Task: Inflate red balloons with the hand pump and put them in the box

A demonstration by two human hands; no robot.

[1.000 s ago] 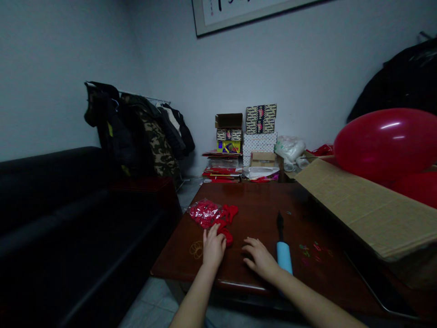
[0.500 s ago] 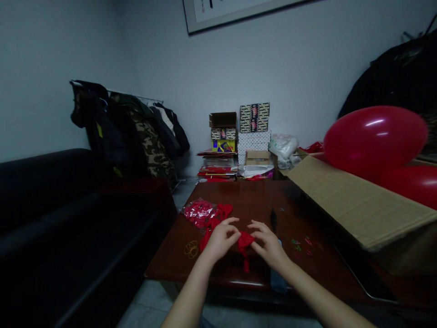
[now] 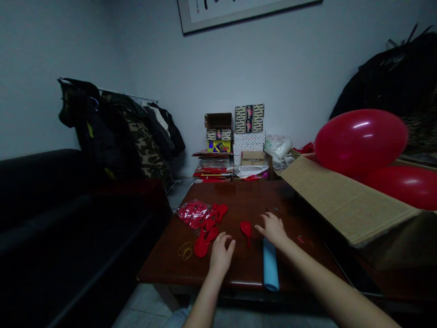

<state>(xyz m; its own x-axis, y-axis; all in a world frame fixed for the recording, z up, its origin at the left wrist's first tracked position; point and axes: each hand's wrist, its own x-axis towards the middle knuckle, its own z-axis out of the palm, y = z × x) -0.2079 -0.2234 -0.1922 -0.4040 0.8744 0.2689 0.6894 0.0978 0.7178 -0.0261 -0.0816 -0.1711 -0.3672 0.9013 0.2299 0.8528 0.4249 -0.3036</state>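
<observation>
A limp red balloon (image 3: 246, 229) lies on the dark wooden table (image 3: 239, 196) between my hands, touching neither. My left hand (image 3: 221, 256) rests open and empty, just right of a small heap of deflated red balloons (image 3: 206, 237). Behind that heap is a clear plastic bag of red balloons (image 3: 193, 214). My right hand (image 3: 273, 229) is open and empty, with its fingertips a short way right of the limp balloon. A light blue hand pump (image 3: 271, 265) lies below it, near the table's front edge. A bundle of thin rubber bands (image 3: 185, 250) lies left of my left hand.
Two inflated red balloons (image 3: 360, 142) sit in an open cardboard box (image 3: 344, 200) at the right. Small coloured bits (image 3: 302, 239) lie near it. Stacked boxes (image 3: 249, 132) stand behind the table. A black sofa (image 3: 51, 205) runs along the left, with coats (image 3: 119, 132) on a rack.
My hands have come apart and let go of the red balloon, which now lies on the table. My left hand moved down and left, my right hand up and right.
</observation>
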